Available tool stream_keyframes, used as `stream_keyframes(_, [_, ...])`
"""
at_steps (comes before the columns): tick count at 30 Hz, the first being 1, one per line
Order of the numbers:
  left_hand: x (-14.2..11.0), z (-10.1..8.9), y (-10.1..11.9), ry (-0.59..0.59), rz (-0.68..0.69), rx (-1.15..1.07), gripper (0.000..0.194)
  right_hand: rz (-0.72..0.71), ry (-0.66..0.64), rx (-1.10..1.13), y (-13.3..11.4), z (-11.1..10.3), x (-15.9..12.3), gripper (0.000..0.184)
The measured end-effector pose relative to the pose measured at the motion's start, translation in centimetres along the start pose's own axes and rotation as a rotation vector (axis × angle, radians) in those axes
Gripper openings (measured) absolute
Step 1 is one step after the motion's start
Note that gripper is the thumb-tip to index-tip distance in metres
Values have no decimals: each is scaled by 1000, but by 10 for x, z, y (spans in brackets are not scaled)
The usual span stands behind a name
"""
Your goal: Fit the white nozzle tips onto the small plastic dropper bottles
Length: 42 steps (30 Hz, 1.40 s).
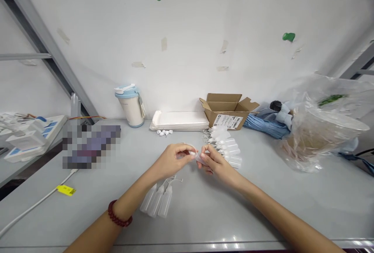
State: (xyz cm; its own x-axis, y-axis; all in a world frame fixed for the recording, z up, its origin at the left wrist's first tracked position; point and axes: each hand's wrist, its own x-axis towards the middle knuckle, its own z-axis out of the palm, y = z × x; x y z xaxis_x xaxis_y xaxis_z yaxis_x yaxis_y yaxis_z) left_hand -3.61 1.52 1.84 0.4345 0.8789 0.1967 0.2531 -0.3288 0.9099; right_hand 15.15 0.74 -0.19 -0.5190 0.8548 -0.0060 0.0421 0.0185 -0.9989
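Note:
My left hand (174, 160), fingers pinched, grips the white top of a small translucent plastic bottle (200, 157). The bottle's body is held by my right hand (215, 163), whose fingers partly cover it. Three similar bottles (157, 201) with thin tubes at their tops lie side by side near my left forearm. Beyond my right hand lies a pile of more such bottles (228, 146), several of them overlapping. A few small white caps (165, 132) sit on the table further back.
A stack of white envelopes (181, 120) and an open cardboard box (224, 113) stand by the wall. Left of them is a blue-lidded cup (131, 107). A plastic-wrapped bundle (318, 132) sits at right; a cable (35, 210) crosses the left side of the table (219, 218).

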Motion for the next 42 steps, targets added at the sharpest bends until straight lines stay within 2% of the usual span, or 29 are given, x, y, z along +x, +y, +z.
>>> stream_keyframes(3, [1,0,0,-17,-84,-135,17,0,-11,14,-2,0,-1,36])
stream_keyframes(7, [2,-1,-1,34,-163,-245,15,2,-11,9,-4,1,-3,35])
stream_keyframes(13, [1,-2,3,43,-147,-348,24,11,-20,136,-4,0,-2,33])
stream_keyframes(17, [2,-1,5,21,-121,-303,19,25,-17,166,-5,0,-1,33])
stream_keyframes(22, [3,1,4,82,-146,-213,21,-2,-44,118,-6,-1,-1,35])
stream_keyframes(26, [3,0,0,13,-216,-180,29,-16,-80,87,-6,-4,-2,33])
stream_keyframes(30, [1,-3,1,-60,-143,-100,22,32,-83,67,-7,-6,-2,35])
stream_keyframes(34, [-1,-6,4,-58,-93,-83,17,74,-75,67,-9,-6,-3,37])
stream_keyframes(39, [1,-7,2,-109,-83,-88,26,56,-79,70,-10,-6,-2,34])
stream_keyframes(42, [1,-4,1,-62,-147,-56,34,50,-86,64,-10,-6,-2,33])
